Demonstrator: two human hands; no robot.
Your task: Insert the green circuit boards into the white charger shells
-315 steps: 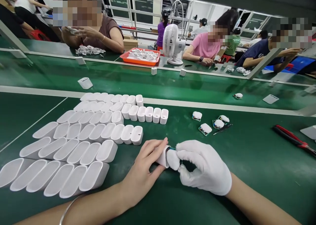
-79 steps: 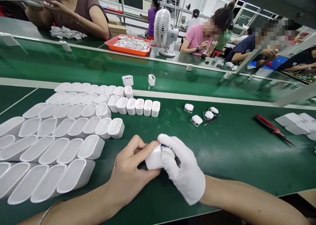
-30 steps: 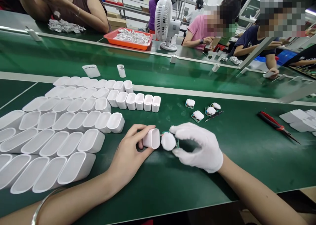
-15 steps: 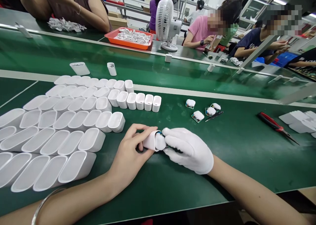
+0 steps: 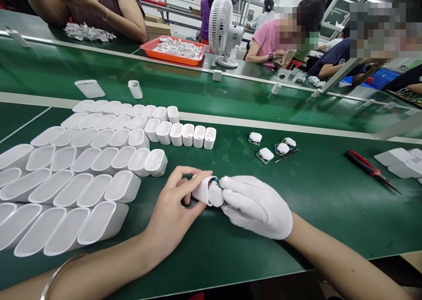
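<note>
Bare fingers of the left hand (image 5: 176, 199) were pinched on a white case (image 5: 200, 189), forefinger along the top and thumb beneath, its mouth turned toward the right hand (image 5: 257, 205). That one, in a white glove, had its fingers drawn nearly together on the outer end of a padded circuit board (image 5: 216, 193); glove cloth hid the exact contact. Board sat partway in the mouth of the case, over the green table (image 5: 198, 251), blue wires showing at the top edge.

Risks, as judged: a crooked push might have jammed the white padding on the rim; wires standing proud could have been nipped against the wall; smooth plastic might have skidded out of so light a pinch. Loose glove cloth could have been caught too.

Left forearm lay near the rows of empty cases (image 5: 127, 186); a careless sweep could have toppled some. Four spare boards (image 5: 265, 155) lay beyond the glove, red-handled pliers (image 5: 372, 170) farther right.
</note>
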